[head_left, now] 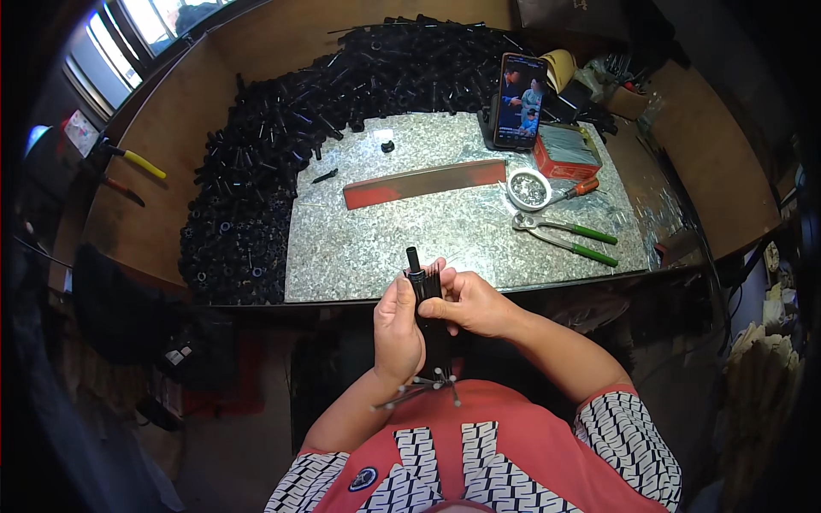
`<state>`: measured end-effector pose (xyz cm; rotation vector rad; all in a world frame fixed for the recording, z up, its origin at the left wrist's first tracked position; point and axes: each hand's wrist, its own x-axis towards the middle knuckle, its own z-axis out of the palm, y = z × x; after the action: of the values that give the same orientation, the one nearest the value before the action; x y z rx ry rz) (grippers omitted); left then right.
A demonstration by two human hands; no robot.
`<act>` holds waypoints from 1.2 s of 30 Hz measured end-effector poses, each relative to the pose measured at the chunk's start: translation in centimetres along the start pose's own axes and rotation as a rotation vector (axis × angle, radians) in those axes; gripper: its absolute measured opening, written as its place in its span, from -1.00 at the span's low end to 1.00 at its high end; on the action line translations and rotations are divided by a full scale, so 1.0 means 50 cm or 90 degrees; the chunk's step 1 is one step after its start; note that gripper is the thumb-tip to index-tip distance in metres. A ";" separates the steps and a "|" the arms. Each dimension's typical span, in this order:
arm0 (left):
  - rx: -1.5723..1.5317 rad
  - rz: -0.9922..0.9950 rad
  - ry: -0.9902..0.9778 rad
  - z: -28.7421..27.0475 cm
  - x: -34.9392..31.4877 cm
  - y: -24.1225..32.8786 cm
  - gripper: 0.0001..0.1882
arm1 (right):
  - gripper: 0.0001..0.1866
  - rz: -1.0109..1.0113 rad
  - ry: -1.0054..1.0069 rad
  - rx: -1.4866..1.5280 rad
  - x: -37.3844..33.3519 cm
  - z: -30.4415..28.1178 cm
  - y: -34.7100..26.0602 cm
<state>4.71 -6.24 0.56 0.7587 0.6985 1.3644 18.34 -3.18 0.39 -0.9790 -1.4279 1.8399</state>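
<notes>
Just in front of the bench edge, both hands hold a black umbrella frame (437, 346) upright against my body. My left hand (398, 327) is wrapped round its left side, thumb up along the black tube (414, 259) that sticks out at the top. My right hand (466, 301) closes on the thin ribs from the right, thumb pressed across them. Several ribs fan out at the lower end, with pale round tips (439, 373) near my shirt. The palm sides and part of the frame are hidden by the fingers.
A speckled stone slab (376, 248) carries a long red-and-dark bar (425, 183), green-handled pincers (569, 237), an orange-handled screwdriver (584, 188), a white bowl (529, 189) of small metal bits and a red box (566, 154). A phone (520, 100) stands behind. Black tubular parts (282, 128) heap along the back and left.
</notes>
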 end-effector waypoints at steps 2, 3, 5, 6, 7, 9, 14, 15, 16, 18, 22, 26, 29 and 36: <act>-0.034 -0.019 -0.031 0.001 0.001 0.008 -0.64 | -0.72 0.015 0.000 -0.017 -0.005 0.000 -0.010; -0.013 -0.018 -0.011 0.003 0.000 0.009 -0.63 | -0.73 0.017 0.000 -0.034 -0.008 0.001 -0.017; -0.030 -0.023 -0.037 -0.015 0.004 0.007 -0.64 | -0.77 0.060 -0.048 -0.123 -0.008 -0.017 -0.040; -0.045 -0.033 -0.060 -0.021 0.007 0.007 -0.65 | -0.76 0.033 -0.084 -0.289 -0.008 -0.039 -0.059; -0.062 -0.031 -0.068 -0.018 0.012 0.008 -0.67 | -0.76 0.001 -0.124 -0.389 -0.006 -0.067 -0.070; -0.099 -0.048 -0.098 -0.036 0.018 0.010 -0.70 | -0.81 -0.044 -0.149 -0.555 0.008 -0.103 -0.112; -0.146 -0.069 -0.127 -0.035 0.032 0.011 -0.66 | -0.89 -0.242 0.237 -0.790 0.140 -0.179 -0.171; -0.129 -0.074 -0.106 -0.029 0.032 0.014 -0.60 | -0.89 -0.252 0.285 -0.860 0.181 -0.198 -0.172; -0.129 -0.074 -0.116 -0.028 0.033 0.012 -0.60 | -0.88 -0.255 0.311 -0.906 0.227 -0.227 -0.163; -0.072 -0.080 -0.097 -0.032 0.034 0.012 -0.53 | -0.87 -0.263 0.341 -0.953 0.311 -0.257 -0.151; -0.054 -0.087 -0.091 -0.027 0.036 0.016 -0.49 | -0.82 -0.117 0.451 -1.048 0.420 -0.307 -0.134; -0.062 -0.091 -0.080 -0.036 0.037 0.018 -0.49 | -0.77 -0.020 0.398 -1.131 0.454 -0.337 -0.128; -0.066 -0.091 -0.087 -0.040 0.038 0.016 -0.49 | -0.79 -0.188 0.440 -1.112 0.455 -0.339 -0.130; -0.051 -0.069 -0.107 -0.046 0.038 0.012 -0.49 | -0.86 -0.460 0.369 -0.753 0.341 -0.232 -0.205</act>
<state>2.67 -4.16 -0.29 0.7513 0.5422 1.2083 19.01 19.27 5.47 -1.1132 -2.0521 0.0533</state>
